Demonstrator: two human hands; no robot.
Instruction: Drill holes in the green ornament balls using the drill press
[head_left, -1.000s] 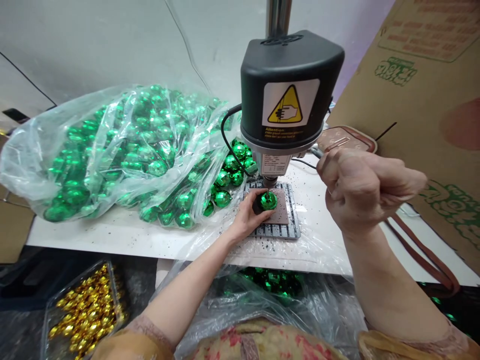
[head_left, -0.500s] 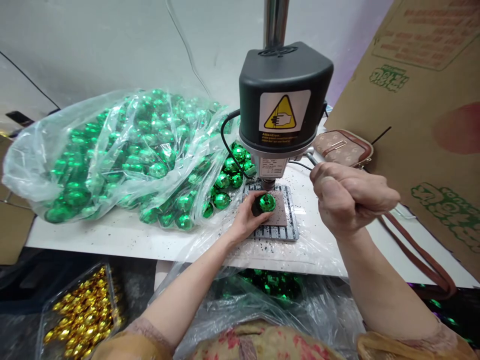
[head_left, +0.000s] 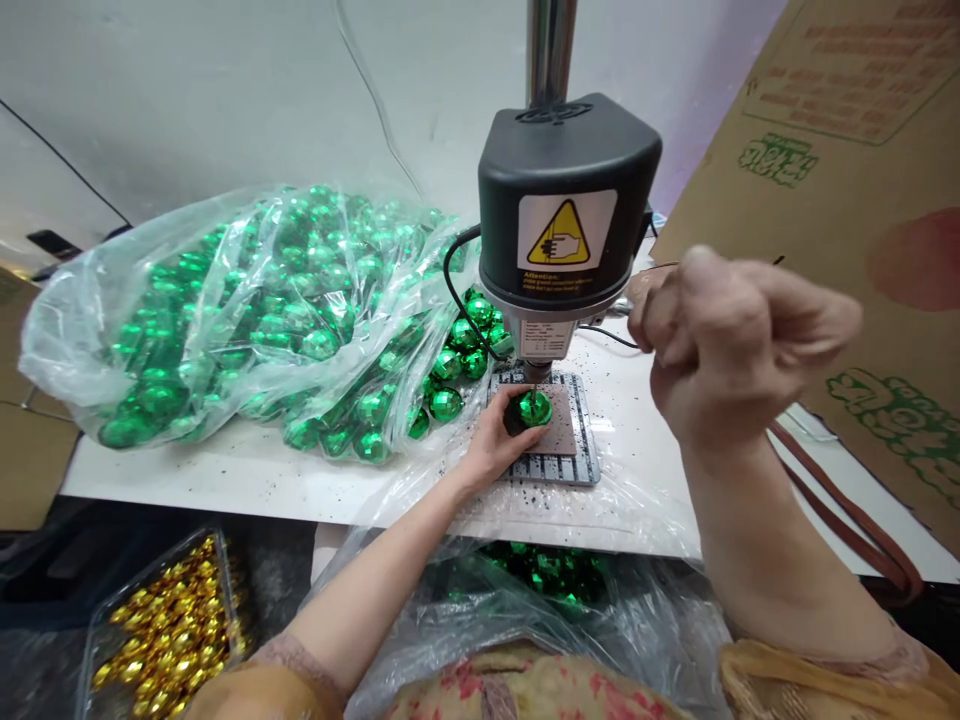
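Worktop [head_left: 195,478], white and draped with clear plastic near its front edge, carries almost everything. Cardboard [head_left: 832,260] leans up at the right, behind the right arm. A clear bag [head_left: 75,340] of green faceted balls sprawls over the left half; its open side faces the machine, probably so that balls lie within easy reach. The drill press [head_left: 566,150] stands mid-worktop, a hand-warning sticker facing the person. Lower, at the left, a clear tray [head_left: 223,562] keeps small gold balls [head_left: 169,630] apart from the green ones. Under the drill lies a slotted metal base plate [head_left: 589,455].

Of the two hands, the right hand [head_left: 735,345] is curled into a fist round the end of the lever [head_left: 619,308], seemingly to govern the drill's height. The left hand [head_left: 496,440] is half open, thumb and forefinger cupping a green ball [head_left: 537,412] from the side, likely to stop it rolling and keep its top free. That ball sits above a pinkish pad [head_left: 564,436], directly below the drill bit [head_left: 533,391]; whether the tip is in it, I cannot tell. Dark specks lie scattered round the plate.
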